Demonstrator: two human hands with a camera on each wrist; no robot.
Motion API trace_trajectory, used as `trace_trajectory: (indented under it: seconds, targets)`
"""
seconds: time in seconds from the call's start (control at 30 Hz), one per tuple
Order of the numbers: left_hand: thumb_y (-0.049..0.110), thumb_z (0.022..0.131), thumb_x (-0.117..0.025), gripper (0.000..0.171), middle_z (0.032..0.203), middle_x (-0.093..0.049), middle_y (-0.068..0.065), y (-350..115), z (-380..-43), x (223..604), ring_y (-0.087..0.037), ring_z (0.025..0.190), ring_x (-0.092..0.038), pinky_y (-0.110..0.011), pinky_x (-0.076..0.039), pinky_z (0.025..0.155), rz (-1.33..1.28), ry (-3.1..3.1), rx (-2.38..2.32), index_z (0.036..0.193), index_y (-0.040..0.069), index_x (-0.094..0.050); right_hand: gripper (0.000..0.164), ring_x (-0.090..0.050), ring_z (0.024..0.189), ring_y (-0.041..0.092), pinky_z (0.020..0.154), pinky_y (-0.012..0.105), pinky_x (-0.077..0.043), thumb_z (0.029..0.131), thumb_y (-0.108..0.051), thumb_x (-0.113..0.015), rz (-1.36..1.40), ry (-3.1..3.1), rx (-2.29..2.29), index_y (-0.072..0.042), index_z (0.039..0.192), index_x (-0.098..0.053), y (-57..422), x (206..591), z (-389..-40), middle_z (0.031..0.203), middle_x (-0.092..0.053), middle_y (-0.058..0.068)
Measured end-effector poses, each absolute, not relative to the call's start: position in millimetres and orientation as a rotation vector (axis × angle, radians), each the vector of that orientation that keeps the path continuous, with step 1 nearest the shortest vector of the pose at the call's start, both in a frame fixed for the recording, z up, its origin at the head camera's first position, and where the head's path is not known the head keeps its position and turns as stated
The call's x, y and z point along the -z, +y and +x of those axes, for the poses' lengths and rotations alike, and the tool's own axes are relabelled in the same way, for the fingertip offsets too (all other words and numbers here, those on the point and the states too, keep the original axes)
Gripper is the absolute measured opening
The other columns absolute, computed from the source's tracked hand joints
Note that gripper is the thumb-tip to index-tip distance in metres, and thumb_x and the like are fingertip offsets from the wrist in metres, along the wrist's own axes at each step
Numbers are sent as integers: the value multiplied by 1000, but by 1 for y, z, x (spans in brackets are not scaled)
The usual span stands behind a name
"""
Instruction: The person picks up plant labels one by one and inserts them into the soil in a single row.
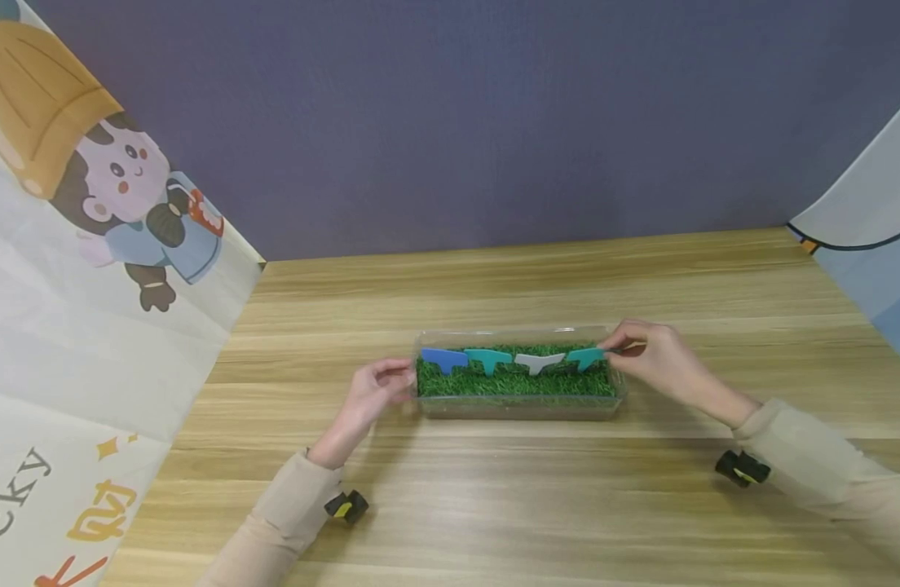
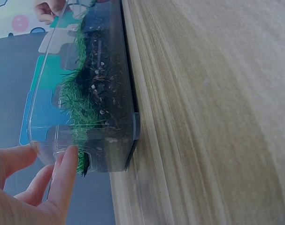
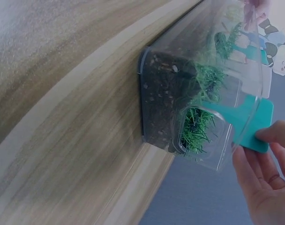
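Note:
A clear plastic planter box holds dark soil under green grass. Four T-shaped plant labels stand in a row in it: a blue label, a teal label, a white label and another teal label at the right end. My right hand pinches that right-end teal label by its outer edge, thumb on its face in the right wrist view. The stem of this label reaches down to the grass. At the box's left end, my left hand touches the clear wall with extended fingertips.
The box stands on a wood-grain table. Behind it rises a dark blue-grey panel. A white printed sheet with a cartoon figure stands at the left, another printed panel at the right.

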State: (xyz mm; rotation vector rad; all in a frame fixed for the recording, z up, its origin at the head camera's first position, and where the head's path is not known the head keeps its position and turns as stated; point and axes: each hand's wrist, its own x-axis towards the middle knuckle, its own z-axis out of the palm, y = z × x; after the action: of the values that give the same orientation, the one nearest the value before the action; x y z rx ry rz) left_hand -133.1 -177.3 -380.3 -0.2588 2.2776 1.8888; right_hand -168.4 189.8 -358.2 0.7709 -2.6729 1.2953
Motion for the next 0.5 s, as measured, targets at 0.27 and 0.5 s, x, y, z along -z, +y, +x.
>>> trace_trajectory:
  seconds: [0.27, 0.5]
  targets:
    - [-3, 81, -56, 33, 104, -57, -23, -178, -134, 381, -20, 85, -59, -30, -54, 77, -254, 2274, -1891, 113, -9, -51, 15, -59, 71, 15, 61, 16, -54, 70, 10, -65, 815, -2635, -1255, 1, 82, -65, 189, 360, -168, 80, -62, 7]
    - [-3, 81, -56, 32, 103, -57, -23, -178, -134, 381, -18, 82, -59, -30, -54, 76, -244, 2277, -1893, 112, -9, -51, 17, -59, 69, 17, 60, 17, -55, 69, 13, -63, 847, -2613, -1233, 2, 80, -65, 190, 361, -168, 78, -62, 7]
